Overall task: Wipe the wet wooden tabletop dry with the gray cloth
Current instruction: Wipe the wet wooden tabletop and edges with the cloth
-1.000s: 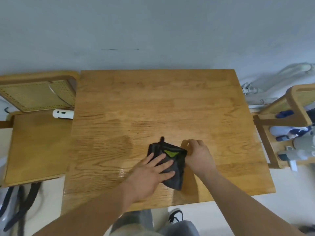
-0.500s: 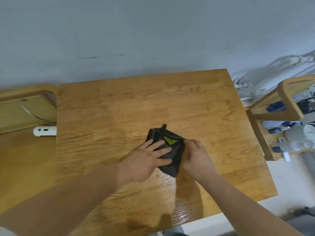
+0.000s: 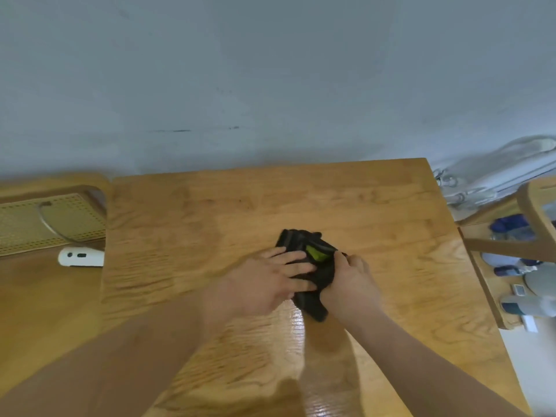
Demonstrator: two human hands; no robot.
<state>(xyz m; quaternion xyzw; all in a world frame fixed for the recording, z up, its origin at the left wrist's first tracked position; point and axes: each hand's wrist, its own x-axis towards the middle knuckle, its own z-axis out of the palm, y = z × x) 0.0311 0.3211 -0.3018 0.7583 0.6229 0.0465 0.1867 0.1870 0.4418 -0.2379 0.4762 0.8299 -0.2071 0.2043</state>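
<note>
A dark gray cloth [image 3: 301, 243] with a green patch lies folded on the wooden tabletop [image 3: 346, 203], a little right of its middle. My left hand [image 3: 264, 281] lies flat on the cloth's left part with straight fingers pressing down. My right hand [image 3: 350, 284] grips the cloth's right edge with curled fingers. A glossy wet sheen shows on the wood just below the cloth, toward the near edge.
A wooden chair with a cane back [image 3: 36, 218] stands at the table's left, with a small white device [image 3: 81, 257] on its seat. A wooden rack [image 3: 493, 284] holding bottles stands at the right edge. A gray wall runs behind the table.
The cloth and both hands have slid away from me across the tabletop. The view has tilted upward, so more wall and less of the near edge show.
</note>
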